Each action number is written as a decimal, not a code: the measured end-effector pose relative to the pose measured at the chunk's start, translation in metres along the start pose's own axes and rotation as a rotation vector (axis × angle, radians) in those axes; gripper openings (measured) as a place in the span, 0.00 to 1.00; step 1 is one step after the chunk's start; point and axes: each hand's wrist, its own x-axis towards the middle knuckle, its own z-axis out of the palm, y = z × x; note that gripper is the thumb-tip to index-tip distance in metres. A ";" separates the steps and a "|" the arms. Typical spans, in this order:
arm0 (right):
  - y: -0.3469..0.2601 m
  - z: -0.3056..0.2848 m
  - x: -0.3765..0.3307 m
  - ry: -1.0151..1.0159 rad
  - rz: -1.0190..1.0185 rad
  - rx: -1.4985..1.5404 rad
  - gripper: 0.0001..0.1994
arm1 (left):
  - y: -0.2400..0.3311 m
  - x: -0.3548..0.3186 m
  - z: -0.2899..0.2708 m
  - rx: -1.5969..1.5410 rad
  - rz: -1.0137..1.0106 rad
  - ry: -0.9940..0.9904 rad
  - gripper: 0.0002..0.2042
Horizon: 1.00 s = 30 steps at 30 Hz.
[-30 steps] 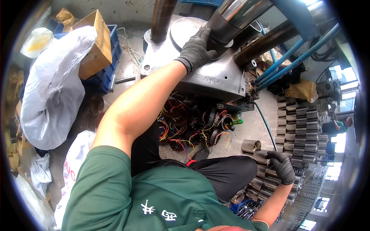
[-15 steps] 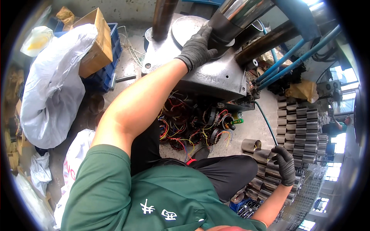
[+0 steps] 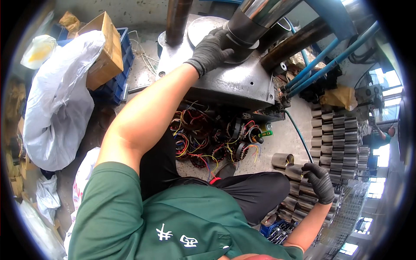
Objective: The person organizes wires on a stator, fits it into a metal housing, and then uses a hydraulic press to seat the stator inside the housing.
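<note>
My left hand [image 3: 208, 53], in a dark grey glove, reaches out to the press and curls against the side of a dark metal sleeve [image 3: 242, 31]. The sleeve stands tilted in view over a round plate [image 3: 200, 27] on the metal press bed [image 3: 225, 84]. A shiny steel column rises from within or above the sleeve; the join is hard to make out. At the right, my gloved right hand [image 3: 319, 183] closes its curled fingers at the end of a thin dark green rod [image 3: 299, 135]. That rod runs up to the corner of the press.
Wound motor stators [image 3: 203, 141] with coloured wires lie under the press, beside a green-handled tool [image 3: 265, 134]. Metal cylinders [image 3: 333, 143] are stacked in rows at right. Blue pipes [image 3: 329, 65] slant above them. At left are a cardboard box [image 3: 104, 56], blue crate [image 3: 123, 73] and white sack [image 3: 56, 112].
The whole view has shifted slightly, so the press and my left arm sit a little further left. Both hands stay where they were, on the sleeve and at the rod's end.
</note>
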 end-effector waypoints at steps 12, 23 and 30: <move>-0.020 -0.137 0.100 1.115 -0.667 -1.235 0.16 | -0.031 -0.029 -0.058 0.049 -0.158 -0.154 0.19; 0.008 -0.239 0.212 1.078 -0.512 -0.808 0.22 | 0.002 -0.107 -0.034 0.549 0.133 -0.360 0.35; -0.021 -0.217 0.199 1.018 -0.259 -0.465 0.25 | 0.047 -0.152 0.006 0.269 0.794 -0.833 0.34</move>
